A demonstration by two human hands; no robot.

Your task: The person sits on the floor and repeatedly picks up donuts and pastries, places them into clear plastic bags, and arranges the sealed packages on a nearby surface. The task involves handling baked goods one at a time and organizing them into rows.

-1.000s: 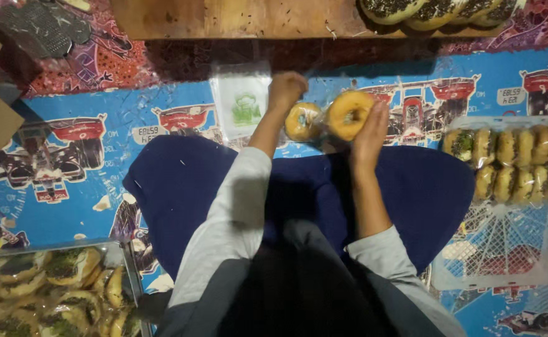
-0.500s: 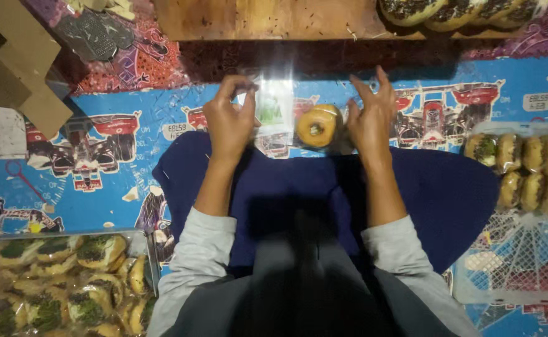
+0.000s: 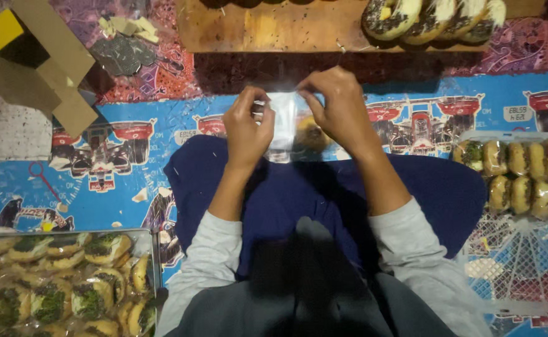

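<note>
Both of my hands hold up a small clear plastic bag (image 3: 282, 125) over the blue car-print mat. My left hand (image 3: 246, 126) pinches its left edge and my right hand (image 3: 339, 106) pinches its top right edge. A doughnut (image 3: 313, 134) lies on the mat just behind the bag, partly hidden by my right hand. My knees in dark blue cloth (image 3: 324, 193) lie below the hands.
A wooden board (image 3: 274, 28) at the top carries chocolate-topped doughnuts (image 3: 430, 15). A white mesh tray (image 3: 523, 262) at right holds wrapped doughnuts (image 3: 523, 175). A metal tray (image 3: 152, 249) at bottom left is full of wrapped green-topped doughnuts (image 3: 49, 287). Cardboard pieces (image 3: 43, 68) lie top left.
My right hand has let go of the doughnut, which now lies on the mat. Both hands have come together and taken hold of the clear bag. The camera has tilted slightly.
</note>
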